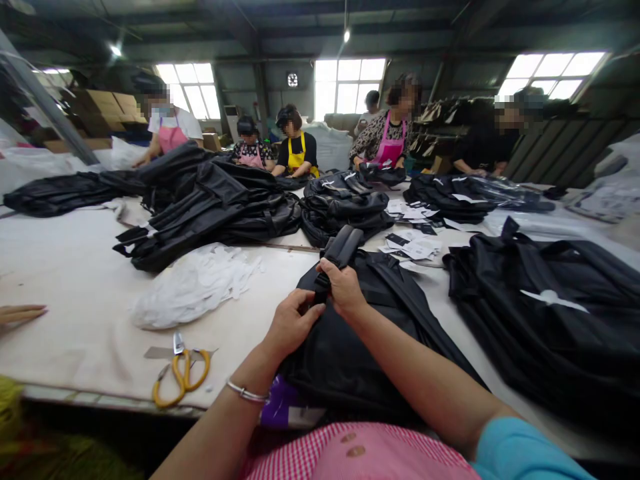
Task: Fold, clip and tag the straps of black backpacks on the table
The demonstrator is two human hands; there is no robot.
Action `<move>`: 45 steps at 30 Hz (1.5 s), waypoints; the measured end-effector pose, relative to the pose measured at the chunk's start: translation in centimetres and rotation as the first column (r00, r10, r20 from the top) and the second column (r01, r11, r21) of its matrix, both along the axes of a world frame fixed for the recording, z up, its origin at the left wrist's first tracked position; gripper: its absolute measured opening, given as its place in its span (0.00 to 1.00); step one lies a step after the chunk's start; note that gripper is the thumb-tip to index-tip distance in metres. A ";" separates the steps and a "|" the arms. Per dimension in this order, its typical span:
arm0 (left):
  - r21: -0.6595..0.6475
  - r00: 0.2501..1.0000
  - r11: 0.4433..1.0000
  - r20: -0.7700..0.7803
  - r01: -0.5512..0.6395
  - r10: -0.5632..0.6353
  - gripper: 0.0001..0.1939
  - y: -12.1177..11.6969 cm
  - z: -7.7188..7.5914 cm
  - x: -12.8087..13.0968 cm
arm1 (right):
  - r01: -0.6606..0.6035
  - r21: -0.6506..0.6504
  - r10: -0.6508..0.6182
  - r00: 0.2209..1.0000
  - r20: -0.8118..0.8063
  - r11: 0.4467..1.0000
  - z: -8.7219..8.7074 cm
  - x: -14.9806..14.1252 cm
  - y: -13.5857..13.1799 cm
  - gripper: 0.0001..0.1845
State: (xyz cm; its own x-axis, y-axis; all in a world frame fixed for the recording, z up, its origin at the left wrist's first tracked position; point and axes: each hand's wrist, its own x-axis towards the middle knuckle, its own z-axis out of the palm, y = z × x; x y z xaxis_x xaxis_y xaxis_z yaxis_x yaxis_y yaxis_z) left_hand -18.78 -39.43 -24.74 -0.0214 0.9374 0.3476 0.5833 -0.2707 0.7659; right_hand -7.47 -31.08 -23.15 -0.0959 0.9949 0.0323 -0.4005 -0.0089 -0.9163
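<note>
A black backpack point(360, 347) lies flat on the table right in front of me, its straps upward. My right hand point(343, 285) grips one padded shoulder strap point(344, 245), which is raised and folded over near the buckle. Lower on the same strap, my left hand point(294, 320) pinches the black webbing point(321, 293) below the buckle between thumb and fingers. The strap's other half point(407, 293) rests along the bag's right side. The fingertips partly cover the buckle, so its exact state is hidden.
Yellow-handled scissors point(183, 373) and a heap of white strips point(200, 283) lie to the left. Stacked black backpacks point(550, 313) stand at right, more point(215, 200) behind. Paper tags point(413, 243) are scattered beyond. Another person's hand point(23, 313) shows at far left; several co-workers stand across the table.
</note>
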 end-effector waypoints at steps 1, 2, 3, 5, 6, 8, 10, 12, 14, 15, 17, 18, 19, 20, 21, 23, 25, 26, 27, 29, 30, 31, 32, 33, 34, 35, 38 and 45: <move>-0.039 0.998 0.999 0.050 0.030 -0.028 0.08 0.1 0.1 -0.2 | -0.010 -0.003 0.010 1.000 0.003 1.000 0.0 0.0 0.1 0.18; -0.065 0.995 0.996 0.089 0.053 -0.047 0.09 0.2 0.3 -0.4 | -0.019 -0.002 0.019 1.000 0.008 1.000 -0.1 0.0 0.1 0.18; -0.073 0.991 0.995 0.120 0.068 -0.059 0.10 0.2 0.4 -0.5 | -0.027 0.001 0.027 0.999 0.018 1.000 -0.1 0.0 0.2 0.19; -0.053 0.985 0.996 0.163 0.073 -0.064 0.12 0.4 0.7 -0.6 | -0.045 0.007 0.044 0.998 0.050 0.999 -0.2 0.1 0.3 0.19; -0.043 0.981 0.996 0.182 0.073 -0.064 0.11 0.6 0.9 -0.6 | -0.058 0.008 0.057 0.996 0.066 0.998 -0.2 0.1 0.3 0.18; -0.041 0.971 0.997 0.232 0.064 -0.053 0.10 0.9 1.1 -0.5 | -0.092 -0.003 0.092 0.992 0.081 0.996 -0.2 0.2 0.4 0.18; -0.056 0.954 0.997 0.299 0.046 -0.027 0.09 1.3 1.2 -0.4 | -0.116 -0.024 0.118 0.990 0.074 0.993 -0.1 0.3 0.3 0.18; -0.056 0.941 0.997 0.338 0.046 -0.024 0.10 1.6 1.1 -0.3 | -0.131 -0.047 0.133 0.989 0.059 0.990 0.0 0.4 0.3 0.18; -0.036 0.949 0.997 0.311 0.071 -0.056 0.10 1.8 0.9 -0.3 | -0.145 -0.051 0.148 0.988 0.053 0.988 0.1 0.5 0.3 0.18; -0.026 0.955 0.996 0.286 0.082 -0.071 0.10 1.8 0.8 -0.3 | -0.153 -0.046 0.156 0.986 0.056 0.987 0.1 0.6 0.2 0.18; -0.014 0.961 0.995 0.262 0.094 -0.087 0.09 1.8 0.8 -0.4 | -0.171 -0.028 0.173 0.982 0.078 0.985 0.1 0.6 0.2 0.19; -0.007 0.959 0.996 0.270 0.092 -0.087 0.09 1.8 0.8 -0.4 | -0.186 -0.020 0.187 0.978 0.092 0.982 0.1 0.6 0.1 0.19; 0.004 0.955 0.996 0.285 0.088 -0.085 0.10 1.8 0.8 -0.4 | -0.207 -0.016 0.207 0.973 0.105 0.978 0.1 0.5 0.1 0.19; 0.015 0.949 0.997 0.303 0.082 -0.082 0.10 1.7 0.9 -0.4 | -0.229 -0.013 0.229 0.966 0.116 0.973 0.0 0.5 0.0 0.19; 0.023 0.945 0.997 0.319 0.074 -0.078 0.10 1.7 0.9 -0.3 | -0.246 -0.008 0.245 0.961 0.128 0.969 0.0 0.5 -0.1 0.19; 0.015 0.940 0.999 0.338 0.050 -0.052 0.11 1.6 0.9 -0.2 | -0.269 0.000 0.266 0.952 0.154 0.963 -0.1 0.4 -0.2 0.19; -0.023 0.942 1.000 0.336 0.008 0.001 0.11 1.4 0.7 -0.1 | -0.270 -0.005 0.267 0.948 0.173 0.963 -0.2 0.4 -0.3 0.19; -0.042 0.943 0.999 0.332 -0.016 0.029 0.11 1.3 0.6 -0.1 | -0.263 -0.007 0.260 0.949 0.178 0.965 -0.4 0.4 -0.2 0.19; -0.052 0.943 0.998 0.328 -0.038 0.053 0.11 1.2 0.5 -0.1 | -0.250 -0.006 0.247 0.952 0.179 0.968 -0.5 0.4 -0.2 0.19; -0.031 0.941 0.996 0.326 -0.080 0.086 0.12 1.0 0.6 -0.1 | -0.212 0.017 0.205 0.961 0.184 0.977 -0.7 0.5 -0.2 0.19; -0.008 0.943 0.996 0.322 -0.086 0.084 0.14 0.9 0.7 -0.2 | -0.198 0.037 0.188 0.963 0.193 0.979 -0.7 0.5 -0.2 0.19; 0.018 0.949 0.997 0.306 -0.080 0.071 0.15 0.7 1.0 -0.3 | -0.194 0.055 0.179 0.962 0.207 0.980 -0.8 0.5 -0.2 0.19; 0.047 0.960 0.996 0.275 -0.071 0.056 0.15 0.6 1.2 -0.4 | -0.194 0.068 0.174 0.959 0.222 0.979 -0.8 0.5 -0.2 0.19; 0.078 0.972 0.995 0.229 -0.064 0.044 0.14 0.5 1.5 -0.5 | -0.190 0.074 0.168 0.957 0.236 0.979 -0.8 0.4 -0.2 0.19; 0.112 0.984 0.992 0.173 -0.061 0.041 0.12 0.4 1.7 -0.5 | -0.179 0.076 0.156 0.957 0.245 0.981 -0.8 0.3 -0.3 0.19; 0.151 0.992 0.986 0.113 -0.068 0.051 0.09 0.4 1.9 -0.5 | -0.163 0.073 0.141 0.958 0.248 0.984 -0.8 0.2 -0.3 0.19; 0.254 0.993 0.961 -0.015 -0.113 0.121 0.05 0.4 2.2 -0.5 | -0.126 0.064 0.108 0.969 0.224 0.990 -0.8 0.1 -0.4 0.18; -0.018 0.992 1.000 0.130 -0.003 0.005 0.08 1.9 3.7 -1.3 | -0.168 0.130 0.116 0.934 0.338 0.977 -1.8 0.1 -0.4 0.19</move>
State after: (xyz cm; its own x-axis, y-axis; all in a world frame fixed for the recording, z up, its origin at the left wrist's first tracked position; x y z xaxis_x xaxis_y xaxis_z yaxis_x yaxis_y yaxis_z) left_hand -20.04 -37.58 -21.06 -0.0687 0.9433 0.3247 0.4798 -0.2541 0.8398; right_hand -7.33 -31.45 -24.95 -0.2673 0.9553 0.1266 -0.0837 0.1079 -0.9906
